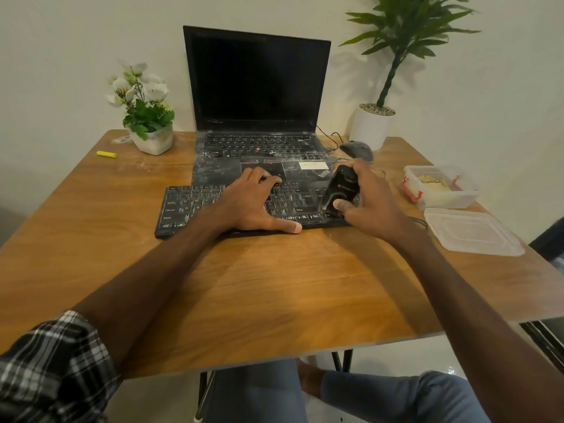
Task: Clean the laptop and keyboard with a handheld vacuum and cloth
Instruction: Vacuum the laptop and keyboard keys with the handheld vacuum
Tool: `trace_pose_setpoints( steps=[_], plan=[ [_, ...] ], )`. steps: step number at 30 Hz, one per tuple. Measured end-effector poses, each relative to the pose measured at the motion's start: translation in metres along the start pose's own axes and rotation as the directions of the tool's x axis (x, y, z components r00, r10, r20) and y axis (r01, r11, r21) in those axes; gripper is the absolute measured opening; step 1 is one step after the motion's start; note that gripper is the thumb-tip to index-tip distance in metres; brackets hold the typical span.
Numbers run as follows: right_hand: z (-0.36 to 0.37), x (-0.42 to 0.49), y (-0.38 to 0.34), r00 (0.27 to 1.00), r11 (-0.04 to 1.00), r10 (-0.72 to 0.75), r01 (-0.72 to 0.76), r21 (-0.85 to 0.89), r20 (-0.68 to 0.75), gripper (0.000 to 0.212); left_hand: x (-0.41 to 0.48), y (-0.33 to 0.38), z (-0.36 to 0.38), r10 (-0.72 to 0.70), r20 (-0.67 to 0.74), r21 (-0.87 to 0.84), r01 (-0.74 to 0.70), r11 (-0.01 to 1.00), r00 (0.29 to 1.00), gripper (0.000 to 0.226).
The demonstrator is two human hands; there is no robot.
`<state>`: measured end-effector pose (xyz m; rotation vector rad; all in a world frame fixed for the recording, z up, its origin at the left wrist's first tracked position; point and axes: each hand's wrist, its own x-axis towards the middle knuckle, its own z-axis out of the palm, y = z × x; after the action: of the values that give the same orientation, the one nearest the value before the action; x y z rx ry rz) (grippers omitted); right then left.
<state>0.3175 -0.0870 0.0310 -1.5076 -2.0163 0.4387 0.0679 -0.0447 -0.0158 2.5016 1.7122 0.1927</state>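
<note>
The right hand's thumb (341, 205) presses on the front of a small black glossy handheld vacuum (340, 189), and the other fingers curl round its far side, so the right hand (377, 198) grips the body firmly. The vacuum stands nearly upright, its lower end down on the right end of a flat black external keyboard (189, 209). The left hand's fingers (264, 178) are spread and laid straight across the keys, with the thumb (291, 228) stretched along the keyboard's near edge. The left hand (251, 204) thus presses the board flat to the wooden table (274, 285), holding nothing.

Just behind the keyboard, touching or nearly touching it, sits an open black laptop (213, 170) with a dark screen. White dust streaks its palm rest and keys. The keyboard's left keys look fairly clean.

The step in hand appears to be vacuuming the external keyboard, with the laptop not yet cleaned. The next move probably calls for drawing the nozzle slowly along the key rows while the left hand steadies the board, then lifting it to the dusty laptop deck.

No cloth is plainly visible. A clear plastic box with red clips (439, 190) on the right holds something pale that cannot be identified, and its lid (471, 235) lies near it.
</note>
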Motion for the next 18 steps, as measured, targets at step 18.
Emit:
trace_pose_setpoints(
  steps=[18],
  plan=[
    [0.013,0.002,-0.004,0.998,0.998,-0.033,0.036,0.051,-0.049,0.053,0.001,-0.001,0.0,-0.01,-0.002,-0.016,0.01,1.0,1.0,0.14]
  ],
)
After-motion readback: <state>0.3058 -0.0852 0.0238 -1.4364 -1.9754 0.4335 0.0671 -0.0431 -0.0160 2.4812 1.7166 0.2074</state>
